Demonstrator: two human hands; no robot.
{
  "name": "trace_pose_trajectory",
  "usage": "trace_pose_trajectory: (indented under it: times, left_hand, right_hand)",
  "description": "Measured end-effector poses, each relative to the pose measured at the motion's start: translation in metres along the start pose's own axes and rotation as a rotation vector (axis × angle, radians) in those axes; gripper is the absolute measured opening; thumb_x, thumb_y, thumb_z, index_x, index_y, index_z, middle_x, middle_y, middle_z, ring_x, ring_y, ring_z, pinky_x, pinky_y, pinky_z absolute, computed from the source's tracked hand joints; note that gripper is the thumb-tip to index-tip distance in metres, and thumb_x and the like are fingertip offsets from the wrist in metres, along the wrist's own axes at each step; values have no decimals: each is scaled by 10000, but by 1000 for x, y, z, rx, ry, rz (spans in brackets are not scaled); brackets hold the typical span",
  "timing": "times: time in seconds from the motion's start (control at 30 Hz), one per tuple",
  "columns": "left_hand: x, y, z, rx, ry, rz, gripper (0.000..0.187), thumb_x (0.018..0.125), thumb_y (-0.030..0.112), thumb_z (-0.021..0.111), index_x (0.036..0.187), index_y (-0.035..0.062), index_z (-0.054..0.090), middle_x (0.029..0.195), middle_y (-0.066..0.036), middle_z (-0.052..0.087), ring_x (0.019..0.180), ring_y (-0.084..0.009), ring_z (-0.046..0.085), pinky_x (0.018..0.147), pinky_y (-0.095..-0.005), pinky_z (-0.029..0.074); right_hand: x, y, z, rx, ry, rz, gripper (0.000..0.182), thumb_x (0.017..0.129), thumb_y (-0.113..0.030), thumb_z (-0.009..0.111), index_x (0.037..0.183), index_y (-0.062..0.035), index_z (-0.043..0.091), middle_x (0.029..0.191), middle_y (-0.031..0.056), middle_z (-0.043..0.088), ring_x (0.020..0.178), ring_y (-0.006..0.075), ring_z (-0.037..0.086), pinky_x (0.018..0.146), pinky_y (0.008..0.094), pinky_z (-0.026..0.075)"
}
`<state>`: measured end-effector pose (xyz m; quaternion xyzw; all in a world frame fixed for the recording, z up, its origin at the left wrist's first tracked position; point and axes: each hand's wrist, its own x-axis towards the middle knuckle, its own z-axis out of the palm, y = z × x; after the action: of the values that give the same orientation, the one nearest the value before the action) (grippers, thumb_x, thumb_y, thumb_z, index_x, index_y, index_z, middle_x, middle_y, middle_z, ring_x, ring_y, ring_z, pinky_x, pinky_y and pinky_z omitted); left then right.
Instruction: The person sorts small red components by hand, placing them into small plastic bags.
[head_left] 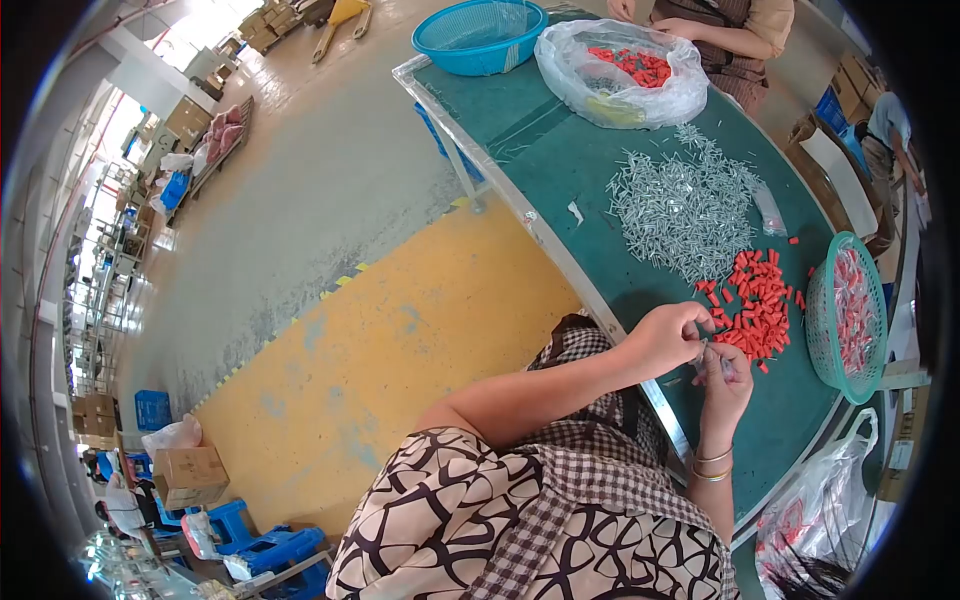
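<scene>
My left hand [668,338] is above the near edge of the green table, its thumb and fingers pinched; whatever is between the fingertips is too small to name. Just beside it, my right hand [724,385], with bangles at the wrist, has its fingers closed on a small clear plastic bag [728,369]. Right behind both hands lies a loose pile of red caps [758,315]. Beyond the caps spreads a large heap of small silvery metal pieces [682,210].
A green basket [878,330] of red-and-clear packets stands at the right. Farther back are a clear bag [560,75] with red pieces and a blue basket [480,62]. A co-worker's hands [676,22] show across the green table [555,160]. A plastic bag [825,490] hangs lower right.
</scene>
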<state>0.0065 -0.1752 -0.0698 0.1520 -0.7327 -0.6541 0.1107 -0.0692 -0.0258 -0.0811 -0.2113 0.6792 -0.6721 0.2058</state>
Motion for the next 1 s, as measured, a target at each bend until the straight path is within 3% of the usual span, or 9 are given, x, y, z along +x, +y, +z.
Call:
trace_pose_trajectory:
  times: [0.13, 0.23, 0.37, 0.47, 1.0]
  left_hand:
    - [0, 2, 1, 166, 128, 147, 478, 785, 11, 667, 1236, 53, 511, 689, -75, 602, 613, -185, 596, 590, -321, 467]
    - [-1, 6, -2, 145, 139, 143, 564, 779, 6, 675, 1299, 65, 465, 686, -73, 595, 612, -188, 596, 595, -326, 473]
    - [-4, 11, -10, 114, 111, 123, 710, 773, 9, 681, 1410, 86, 377, 685, -77, 591, 618, -204, 600, 599, -331, 476]
    - [-6, 10, -8, 164, 82, 131, 762, 766, 10, 681, 1446, 92, 345, 688, -78, 590, 620, -213, 600, 597, -337, 474]
    - [-3, 8, 1, 173, 72, 130, 740, 760, 2, 658, 1439, 87, 374, 699, -82, 586, 630, -212, 593, 602, -337, 478]
  right_hand:
    - [5, 3, -8, -162, 59, -54, 146, 889, -46, 689, 1020, 3, 649, 837, 15, 608, 639, 54, 535, 538, 199, 462]
    - [11, -4, -6, -470, 18, -502, 371, 770, -19, 777, 1116, -4, 647, 992, 55, 636, 658, 73, 540, 549, 207, 472]
    - [1, -23, 6, -539, -115, -463, 670, 611, -45, 869, 1238, -56, 634, 1168, 98, 647, 671, 116, 559, 554, 218, 486]
    - [-2, -16, 4, -588, -160, -374, 620, 630, -46, 861, 1212, -56, 646, 1101, 91, 666, 671, 122, 563, 552, 227, 492]
    - [0, -13, 8, -667, -62, -478, 511, 649, -51, 834, 1133, -39, 672, 1004, 108, 676, 630, 170, 570, 573, 268, 477]
